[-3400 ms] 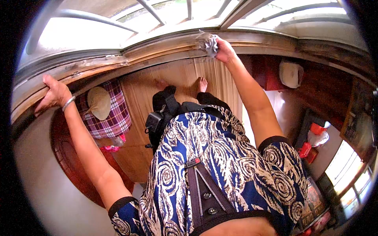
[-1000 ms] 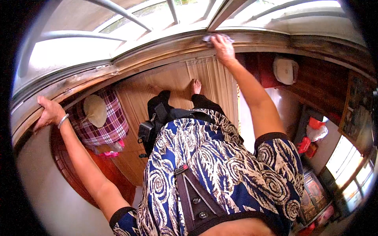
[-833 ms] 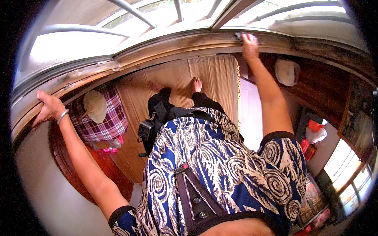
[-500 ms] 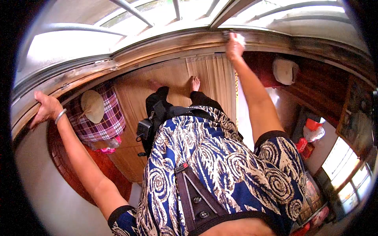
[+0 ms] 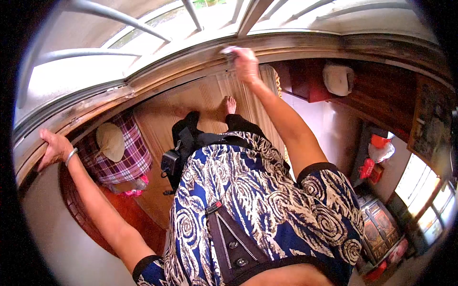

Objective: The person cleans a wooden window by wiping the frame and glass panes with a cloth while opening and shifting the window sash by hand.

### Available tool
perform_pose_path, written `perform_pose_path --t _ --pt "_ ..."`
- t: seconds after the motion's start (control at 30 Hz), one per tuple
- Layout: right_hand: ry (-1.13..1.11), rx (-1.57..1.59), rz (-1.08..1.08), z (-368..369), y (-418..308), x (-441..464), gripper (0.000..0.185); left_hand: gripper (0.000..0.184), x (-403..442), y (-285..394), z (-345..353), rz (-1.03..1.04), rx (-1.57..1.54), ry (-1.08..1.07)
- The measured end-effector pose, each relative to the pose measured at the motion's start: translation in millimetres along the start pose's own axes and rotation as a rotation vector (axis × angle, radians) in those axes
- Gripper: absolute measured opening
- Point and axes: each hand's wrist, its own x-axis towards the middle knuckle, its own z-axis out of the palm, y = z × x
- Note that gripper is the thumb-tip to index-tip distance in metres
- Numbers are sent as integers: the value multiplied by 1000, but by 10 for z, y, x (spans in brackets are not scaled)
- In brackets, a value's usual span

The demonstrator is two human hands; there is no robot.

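My right hand (image 5: 246, 65) is closed on a small whitish cloth (image 5: 231, 49), which lies against the wooden window frame (image 5: 191, 58). The fingers cover part of the cloth. At the far left, my left hand (image 5: 55, 148) grips the lower edge of the same frame, with a bracelet on the wrist. Worn, dark-stained patches mark the wood between the two hands.
Metal bars (image 5: 119, 20) cross the bright window. My bare foot (image 5: 230, 104) stands on a striped wooden surface (image 5: 160, 107). A beige hat (image 5: 110, 142) rests on plaid cloth (image 5: 136, 157) at the left; a pale rounded object (image 5: 338, 79) sits at the right.
My right hand has slid left along the frame with the cloth, past the upright window post. My left hand keeps its grip at the same place on the frame.
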Motion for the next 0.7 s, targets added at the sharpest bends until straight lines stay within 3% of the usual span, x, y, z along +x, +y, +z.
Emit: perform_pose_path --t 0.1,0.17,0.23,0.27,0.33,0.47,0.6,0.7 --pt "350 -175 7 -659 820 75 32 123 18 -22 -12 -13 -6 -11" --pt "424 -315 345 -1085 1405 105 28 123 15 39 -24 73 10 17" --pt "434 -545 328 -1452 1856 164 30 123 127 -239 -8 97 77 12" --pt "317 -587 492 -1606 1908 266 32 124 189 -339 -7 124 141 16" --pt "208 -381 661 -1624 2354 363 35 124 174 -252 -21 123 110 10" --pt "141 -614 510 -1347 2301 301 38 123 27 143 -94 31 41 -31" --pt "91 -643 422 -1230 2049 230 37 122 70 -113 -94 -20 76 -41" --pt "84 -699 343 -1097 1876 181 34 119 261 -668 2 33 183 -3"
